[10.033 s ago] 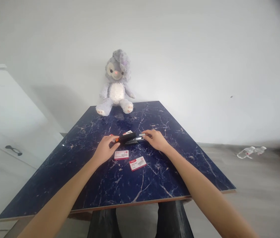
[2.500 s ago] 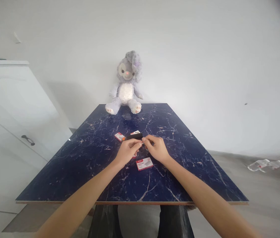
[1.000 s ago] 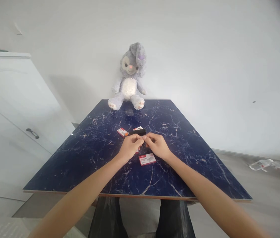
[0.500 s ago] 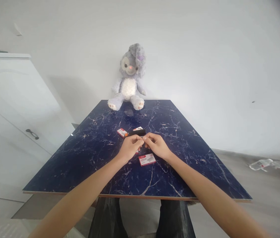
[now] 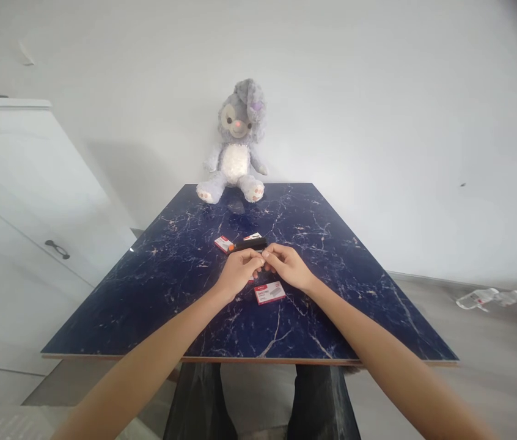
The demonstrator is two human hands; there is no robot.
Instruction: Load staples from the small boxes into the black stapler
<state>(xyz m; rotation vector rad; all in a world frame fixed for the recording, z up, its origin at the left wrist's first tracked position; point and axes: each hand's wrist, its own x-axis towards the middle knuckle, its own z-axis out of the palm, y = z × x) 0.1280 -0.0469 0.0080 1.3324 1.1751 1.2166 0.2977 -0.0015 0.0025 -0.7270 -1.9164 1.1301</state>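
Observation:
My left hand [image 5: 239, 271] and my right hand [image 5: 289, 267] meet over the middle of the table, fingertips pinched together. Whatever lies between them is too small to make out. Just beyond the fingers is a black stapler [image 5: 252, 244] with an orange end, partly covered by my hands. Closest to me lies a red and white staple box [image 5: 270, 293], below the right hand. A second small red and white box [image 5: 223, 244] rests left of the stapler, and another white and red box [image 5: 253, 236] behind it. Under my left fingers, a red and white edge [image 5: 251, 280] peeks out.
A grey plush rabbit [image 5: 235, 162] sits at the far end of the dark blue marbled table [image 5: 157, 318], against the wall. To the left stands a white cabinet [image 5: 24, 201]. Clear plastic bottles [image 5: 487, 298] lie on the floor at right.
The view has shifted slightly. Both hands keep their pinched pose by the stapler, and the boxes stay where they were.

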